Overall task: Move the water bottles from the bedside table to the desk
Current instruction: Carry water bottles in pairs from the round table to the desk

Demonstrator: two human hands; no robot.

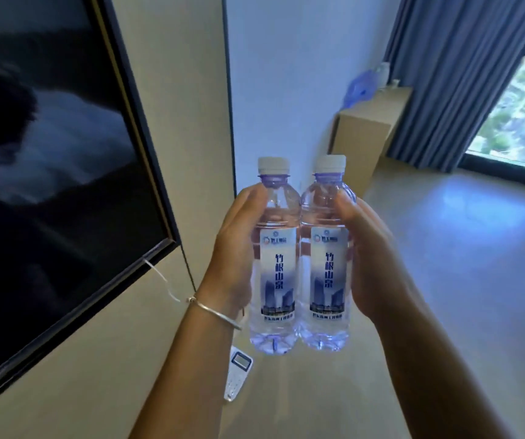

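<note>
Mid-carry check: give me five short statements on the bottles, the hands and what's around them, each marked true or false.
1. Each hand holds one bottle: the left hand grips the left bottle, the right hand the right bottle. True.
2. One bottle has lost its cap. False: both carry white caps.
3. The two bottles are upright and pressed side by side. True.
4. A bracelet sits on the right wrist. False: the bracelet is on the left wrist.
5. The bottles stand on a surface. False: they are held in the air, with a white remote lying on the surface below them.
</note>
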